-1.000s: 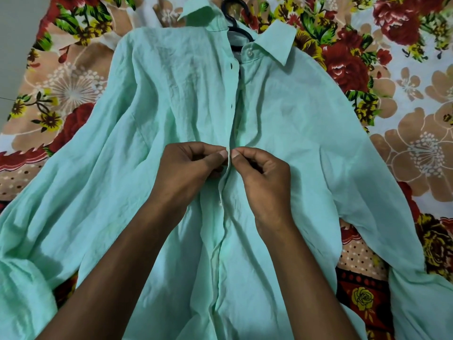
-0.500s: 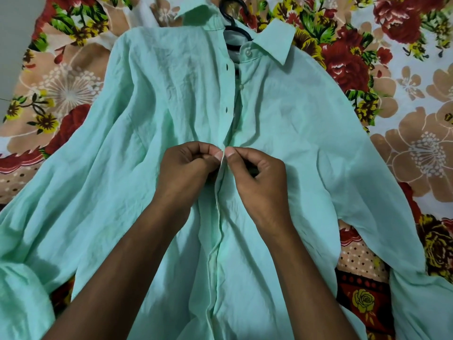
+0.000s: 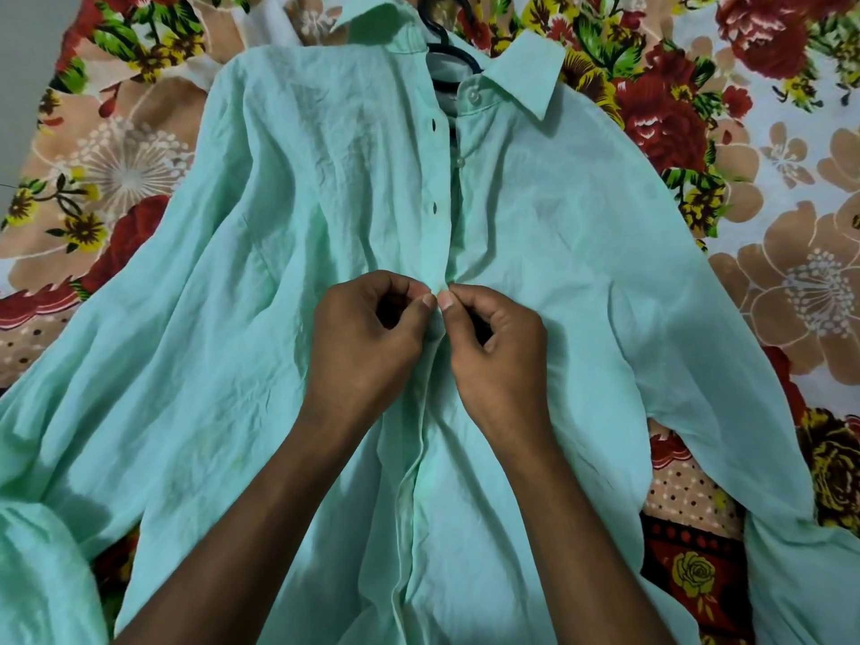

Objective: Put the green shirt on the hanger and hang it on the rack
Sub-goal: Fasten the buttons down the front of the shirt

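Fingers of both hands were curled, each thumb and forefinger pinching the shirt's (image 3: 279, 281) front edge where the two halves met at mid-chest. My left hand (image 3: 367, 337) held the buttonhole side and my right hand (image 3: 500, 351) held the button side, thumbnails almost touching. Compared with a second earlier, I saw the two pinches drawn closer together and a little nearer the collar, and the fabric bunched up more tightly between them. I could not tell whether the button there was through its hole. The shirt lay spread face up on the floral sheet (image 3: 791, 179), sleeves flung out to either side, much as before. Its collar stayed open, upper buttons undone, with the black hanger (image 3: 442, 44) inside the neck and its hook poking out above, unmoved.
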